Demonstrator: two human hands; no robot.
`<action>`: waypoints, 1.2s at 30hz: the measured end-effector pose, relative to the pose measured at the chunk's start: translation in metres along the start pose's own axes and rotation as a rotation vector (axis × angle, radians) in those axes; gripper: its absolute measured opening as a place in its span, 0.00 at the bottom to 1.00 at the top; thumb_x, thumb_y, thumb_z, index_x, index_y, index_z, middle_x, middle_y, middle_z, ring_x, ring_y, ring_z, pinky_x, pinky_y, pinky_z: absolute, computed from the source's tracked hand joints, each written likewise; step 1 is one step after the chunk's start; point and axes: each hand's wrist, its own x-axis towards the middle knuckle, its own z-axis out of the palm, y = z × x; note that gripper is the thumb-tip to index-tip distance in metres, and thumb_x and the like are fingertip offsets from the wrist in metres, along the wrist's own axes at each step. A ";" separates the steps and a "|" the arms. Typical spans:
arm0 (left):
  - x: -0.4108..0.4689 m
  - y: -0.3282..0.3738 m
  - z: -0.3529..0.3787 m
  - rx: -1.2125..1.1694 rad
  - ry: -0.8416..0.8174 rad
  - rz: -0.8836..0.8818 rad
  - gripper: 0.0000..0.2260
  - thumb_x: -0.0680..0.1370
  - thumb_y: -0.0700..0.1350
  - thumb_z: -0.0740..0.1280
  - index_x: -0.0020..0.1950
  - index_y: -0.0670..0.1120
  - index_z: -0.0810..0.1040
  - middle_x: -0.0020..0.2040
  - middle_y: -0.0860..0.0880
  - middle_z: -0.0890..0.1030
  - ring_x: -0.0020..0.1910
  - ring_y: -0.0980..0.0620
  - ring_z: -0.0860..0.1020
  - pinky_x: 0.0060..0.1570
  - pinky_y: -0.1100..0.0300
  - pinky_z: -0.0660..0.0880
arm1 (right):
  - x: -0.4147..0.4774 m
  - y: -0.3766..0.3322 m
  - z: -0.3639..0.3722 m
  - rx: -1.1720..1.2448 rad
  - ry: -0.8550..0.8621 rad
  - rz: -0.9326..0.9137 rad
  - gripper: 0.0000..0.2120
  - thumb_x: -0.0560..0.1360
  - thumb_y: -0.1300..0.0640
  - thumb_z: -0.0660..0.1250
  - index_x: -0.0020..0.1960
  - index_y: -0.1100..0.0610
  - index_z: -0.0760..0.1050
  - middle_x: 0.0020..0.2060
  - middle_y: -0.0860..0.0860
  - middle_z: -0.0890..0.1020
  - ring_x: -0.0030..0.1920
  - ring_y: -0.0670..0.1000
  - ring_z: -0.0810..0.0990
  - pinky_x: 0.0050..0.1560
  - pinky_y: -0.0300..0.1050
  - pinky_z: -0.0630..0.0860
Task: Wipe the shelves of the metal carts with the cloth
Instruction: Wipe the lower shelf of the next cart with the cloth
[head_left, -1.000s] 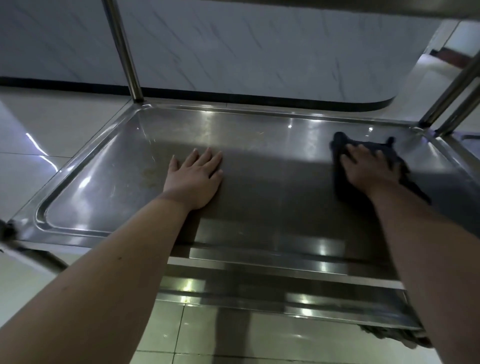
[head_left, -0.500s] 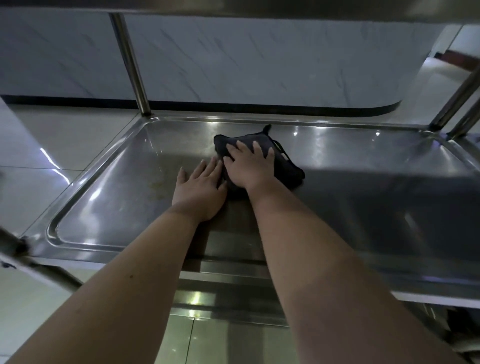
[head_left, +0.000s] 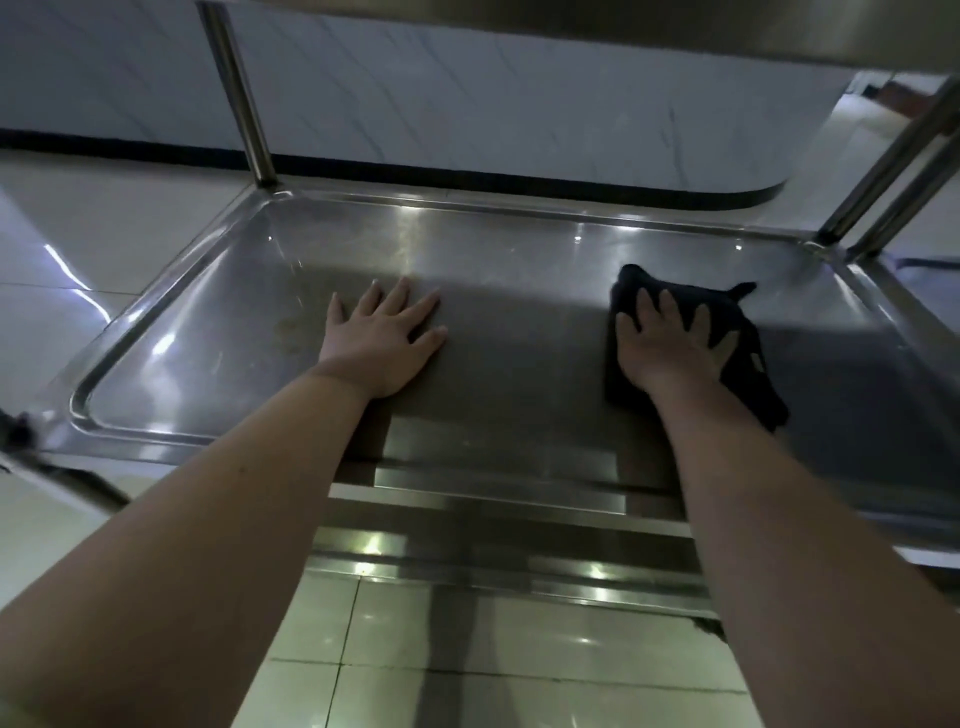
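Cloth under right hand, lengthwise near-to-far

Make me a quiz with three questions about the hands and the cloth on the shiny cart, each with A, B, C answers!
1. Where is the cloth?
A. On the right part of the shelf
B. On the floor
C. Hanging on a post

2. What colour is the cloth?
A. White
B. Yellow
C. Dark, nearly black

3. What is the left hand doing?
A. Gripping a post
B. Lying flat and open on the shelf
C. Holding a bottle

Answers:
1. A, since the cloth lies under the right hand near the shelf's right end.
2. C, since it looks far darker than the shiny metal.
3. B, since its fingers are spread on the bare metal with nothing in them.
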 end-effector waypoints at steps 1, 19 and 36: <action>0.000 0.000 0.000 0.000 0.000 0.000 0.26 0.80 0.66 0.45 0.78 0.65 0.46 0.80 0.54 0.47 0.79 0.49 0.44 0.74 0.40 0.41 | -0.017 -0.024 0.005 -0.002 -0.001 -0.073 0.27 0.82 0.39 0.42 0.79 0.43 0.44 0.79 0.44 0.45 0.78 0.58 0.41 0.73 0.68 0.38; -0.008 0.001 -0.002 0.000 0.003 -0.004 0.27 0.80 0.66 0.44 0.78 0.63 0.47 0.80 0.53 0.48 0.79 0.49 0.46 0.74 0.40 0.42 | -0.079 0.075 -0.008 -0.033 -0.087 0.053 0.26 0.81 0.39 0.41 0.79 0.39 0.42 0.79 0.42 0.42 0.79 0.55 0.41 0.74 0.65 0.39; -0.052 0.043 -0.032 -0.314 0.077 0.101 0.21 0.84 0.46 0.53 0.78 0.49 0.59 0.80 0.48 0.54 0.79 0.48 0.49 0.75 0.51 0.41 | -0.142 -0.093 0.005 0.529 -0.280 -0.323 0.24 0.83 0.49 0.51 0.79 0.43 0.53 0.79 0.49 0.51 0.79 0.56 0.46 0.77 0.58 0.41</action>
